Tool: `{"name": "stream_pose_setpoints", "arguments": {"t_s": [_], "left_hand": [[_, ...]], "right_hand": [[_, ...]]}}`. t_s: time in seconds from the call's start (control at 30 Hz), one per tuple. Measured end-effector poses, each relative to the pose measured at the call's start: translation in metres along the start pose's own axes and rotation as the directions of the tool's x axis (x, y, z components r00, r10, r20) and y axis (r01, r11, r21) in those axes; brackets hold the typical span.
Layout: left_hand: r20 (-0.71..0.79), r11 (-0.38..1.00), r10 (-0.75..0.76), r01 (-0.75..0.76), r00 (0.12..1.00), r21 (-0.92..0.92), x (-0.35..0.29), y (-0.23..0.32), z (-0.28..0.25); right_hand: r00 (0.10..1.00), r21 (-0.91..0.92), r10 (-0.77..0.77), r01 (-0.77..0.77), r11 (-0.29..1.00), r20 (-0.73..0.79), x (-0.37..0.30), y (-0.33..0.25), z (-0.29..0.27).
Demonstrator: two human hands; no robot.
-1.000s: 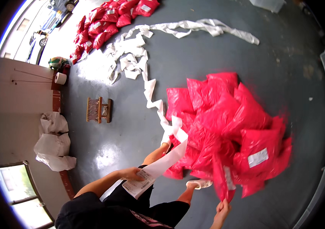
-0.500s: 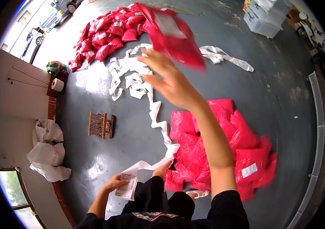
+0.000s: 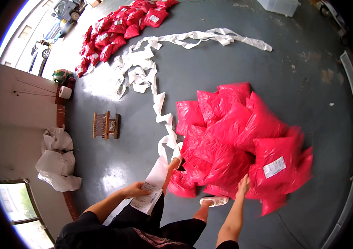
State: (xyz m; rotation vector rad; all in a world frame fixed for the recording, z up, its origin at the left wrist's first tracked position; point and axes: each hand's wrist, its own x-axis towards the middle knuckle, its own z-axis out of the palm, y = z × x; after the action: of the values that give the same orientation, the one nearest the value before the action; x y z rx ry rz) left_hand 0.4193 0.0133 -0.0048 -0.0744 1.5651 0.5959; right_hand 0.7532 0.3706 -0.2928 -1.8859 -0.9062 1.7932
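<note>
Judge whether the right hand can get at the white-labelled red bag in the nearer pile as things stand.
Probably yes: the right hand is close beside the labelled bag, whose label shows uncovered, with nothing visible blocking the way.

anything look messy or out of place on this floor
Yes, the white label strip: from the left hand it trails across the floor, twisted, and bunches into a messy tangle near the far red bags. It looks odd because it lies loose rather than rolled or stacked.

The left forearm (image 3: 111, 202) slants forward and inward, the left grip (image 3: 136, 190) closed, thumb (image 3: 145, 192) on top. The right arm (image 3: 232, 218) reaches ahead; the right grip's (image 3: 243, 185) closure is unclear.
</note>
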Motion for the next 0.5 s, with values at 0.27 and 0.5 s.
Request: {"name": "stream_pose_setpoints", "arguments": {"t_s": [0.27, 0.5], "left_hand": [[-0.088, 0.997, -0.083, 0.083, 0.993, 0.005, -0.010, 0.011, 0.009], [-0.060, 0.989, -0.062, 0.070, 0.996, 0.128, 0.016, 0.001, 0.010]], "right_hand": [[0.461, -0.076, 0.022, -0.192, 0.978, -0.887, 0.010, -0.043, 0.021], [0.931, -0.043, -0.017, 0.002, 0.999, -0.365, 0.066, 0.000, -0.095]]}}
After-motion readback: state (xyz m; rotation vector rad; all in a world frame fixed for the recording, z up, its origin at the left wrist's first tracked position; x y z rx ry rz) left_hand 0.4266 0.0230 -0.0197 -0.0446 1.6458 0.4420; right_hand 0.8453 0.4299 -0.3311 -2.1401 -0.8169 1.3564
